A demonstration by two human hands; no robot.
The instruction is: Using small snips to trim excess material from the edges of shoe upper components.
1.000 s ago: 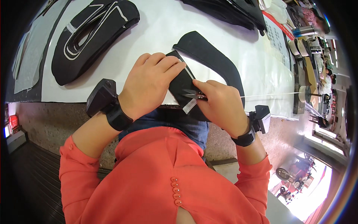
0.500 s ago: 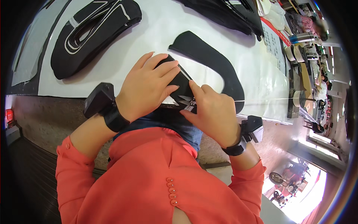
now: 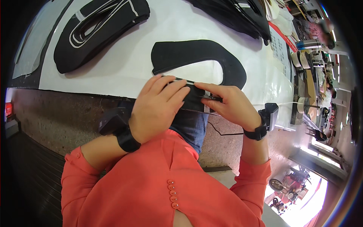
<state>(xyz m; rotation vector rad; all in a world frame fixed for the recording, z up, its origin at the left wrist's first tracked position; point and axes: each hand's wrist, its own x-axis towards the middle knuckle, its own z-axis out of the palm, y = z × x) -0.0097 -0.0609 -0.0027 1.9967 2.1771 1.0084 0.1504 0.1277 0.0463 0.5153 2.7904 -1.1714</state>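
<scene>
1. Your left hand (image 3: 159,108) lies flat with its fingers pressing down on a small black piece (image 3: 194,99) at the near edge of the white table (image 3: 124,72).
2. Your right hand (image 3: 230,106) pinches the same piece from the 3 o'clock side. A thin strip seems to sit under your fingertips, but it is too small to tell what it is.
3. Press with the left fingers so the piece does not slide. Move the right fingertips slowly and keep the edges lined up.
4. The piece looks soft, dark and bendy, like foam or cloth.
5. At 12 o'clock from your hands lies a big black curved panel (image 3: 211,56), flat and shaped like a horseshoe.
6. At 10 o'clock lies a black oval piece with white lines (image 3: 98,30); it looks padded.
7. More dark pieces (image 3: 242,19) are piled at 1 o'clock.
8. Each wrist wears a black band with a little box.
</scene>
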